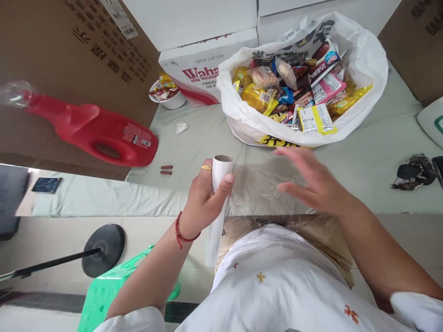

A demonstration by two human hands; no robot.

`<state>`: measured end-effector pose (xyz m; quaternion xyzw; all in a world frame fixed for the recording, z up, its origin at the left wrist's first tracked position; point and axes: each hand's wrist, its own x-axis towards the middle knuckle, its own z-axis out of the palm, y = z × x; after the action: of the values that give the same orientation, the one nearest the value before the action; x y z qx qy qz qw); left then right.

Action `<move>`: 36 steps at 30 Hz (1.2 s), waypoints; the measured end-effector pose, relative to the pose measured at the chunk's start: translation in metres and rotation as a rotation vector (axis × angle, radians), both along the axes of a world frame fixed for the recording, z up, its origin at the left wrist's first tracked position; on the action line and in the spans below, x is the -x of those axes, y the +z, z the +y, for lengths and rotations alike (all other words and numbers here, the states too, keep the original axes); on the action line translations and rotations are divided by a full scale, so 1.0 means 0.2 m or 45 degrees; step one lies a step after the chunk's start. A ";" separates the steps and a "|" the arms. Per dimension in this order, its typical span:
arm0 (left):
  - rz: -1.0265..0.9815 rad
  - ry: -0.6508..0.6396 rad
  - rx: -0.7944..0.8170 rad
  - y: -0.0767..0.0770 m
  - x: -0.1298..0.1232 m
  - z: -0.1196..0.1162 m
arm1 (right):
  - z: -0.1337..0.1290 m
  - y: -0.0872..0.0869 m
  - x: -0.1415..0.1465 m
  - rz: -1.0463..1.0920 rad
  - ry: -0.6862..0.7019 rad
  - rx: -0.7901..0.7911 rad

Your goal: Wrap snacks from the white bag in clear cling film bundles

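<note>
My left hand (207, 193) is wrapped around a whitish roll of plastic film (218, 230), its thumb pressed along the side. The roll's hollow top end faces the table, while its lower end hangs past the table edge in front of my body. To the right, my right hand (314, 184) is slightly blurred, with fingers and thumb apart and nothing in it. Just beyond it stands a white plastic bag (238, 117) filled with wrapped snacks (290, 87). A shiny, wrinkled patch lies between my hands; whether it is loose film, I cannot tell.
A red jug (114, 136) and two small brown sticks (166, 170) are at left. Behind are a white tub of snacks (173, 101), a Wahaha carton (194, 69) and large cardboard boxes (90, 50). Keys (413, 173) lie at right. Below is a green stool (107, 290).
</note>
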<state>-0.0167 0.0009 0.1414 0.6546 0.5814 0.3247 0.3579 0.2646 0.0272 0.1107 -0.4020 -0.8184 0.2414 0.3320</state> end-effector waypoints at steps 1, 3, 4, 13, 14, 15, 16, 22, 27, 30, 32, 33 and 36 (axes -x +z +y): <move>-0.005 -0.018 -0.006 0.01 0.01 -0.01 | 0.07 -0.04 0.05 0.025 0.140 0.147; 0.019 0.000 -0.050 0.04 0.03 -0.01 | 0.19 -0.14 0.12 0.023 0.356 0.487; 0.057 0.036 -0.080 0.04 0.05 -0.01 | 0.22 -0.18 0.13 0.016 0.437 0.626; 0.631 0.421 0.034 -0.24 0.35 0.15 | 0.11 -0.29 0.22 -0.237 0.301 0.598; 0.673 0.428 0.071 -0.28 0.37 0.17 | 0.10 -0.30 0.25 -0.333 0.254 0.515; 0.713 0.421 0.109 -0.32 0.39 0.19 | 0.10 -0.32 0.28 -0.415 0.225 0.460; 0.755 0.408 0.141 -0.35 0.41 0.21 | 0.10 -0.33 0.31 -0.481 0.211 0.433; 1.044 0.660 0.319 -0.46 0.57 0.33 | 0.08 -0.42 0.28 -0.560 0.003 0.490; 1.082 0.711 0.400 -0.50 0.70 0.37 | 0.03 -0.43 0.15 -0.382 -0.123 0.498; 1.102 0.726 0.404 -0.51 0.72 0.41 | -0.01 -0.40 0.04 -0.343 -0.222 0.531; 1.113 0.712 0.411 -0.50 0.72 0.47 | -0.04 -0.38 -0.05 -0.346 -0.331 0.561; 1.116 0.704 0.417 -0.50 0.72 0.50 | -0.05 -0.37 -0.11 -0.346 -0.407 0.575; 1.121 0.694 0.440 -0.50 0.73 0.58 | -0.11 -0.35 -0.28 -0.353 -0.638 0.600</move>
<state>-0.1617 0.1176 0.0420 0.4859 0.8698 0.0008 0.0859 0.3211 0.0062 0.0404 -0.6842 -0.6538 0.2777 0.1652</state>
